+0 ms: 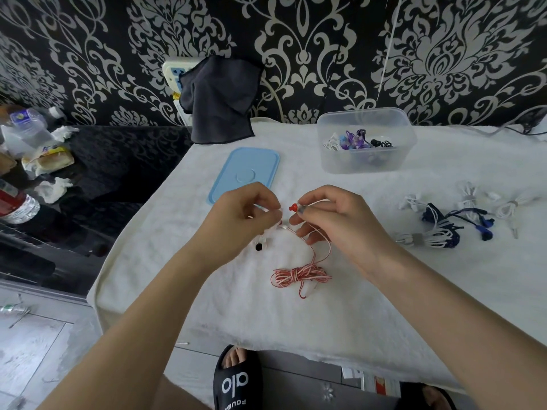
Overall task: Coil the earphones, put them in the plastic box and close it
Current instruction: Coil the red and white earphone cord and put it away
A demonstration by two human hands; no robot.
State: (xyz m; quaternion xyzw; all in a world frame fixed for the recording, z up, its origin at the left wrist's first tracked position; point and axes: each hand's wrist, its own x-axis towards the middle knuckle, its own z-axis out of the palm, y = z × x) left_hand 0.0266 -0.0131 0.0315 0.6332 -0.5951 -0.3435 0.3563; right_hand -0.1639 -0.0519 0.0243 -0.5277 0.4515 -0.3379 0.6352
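Red-and-white earphones lie knotted in a bundle on the white towel, their cable rising to both hands. My right hand pinches the end with the red earbud. My left hand pinches the cable just left of it, and a small black-tipped piece hangs below that hand. The clear plastic box stands open at the back right with several coiled earphones inside. Its blue lid lies flat to the left of the box.
Several coiled white and blue earphones lie on the towel to the right. A dark cloth hangs over a socket strip at the wall. Bottles and wrappers crowd the dark surface at left. My slippered feet show below the table edge.
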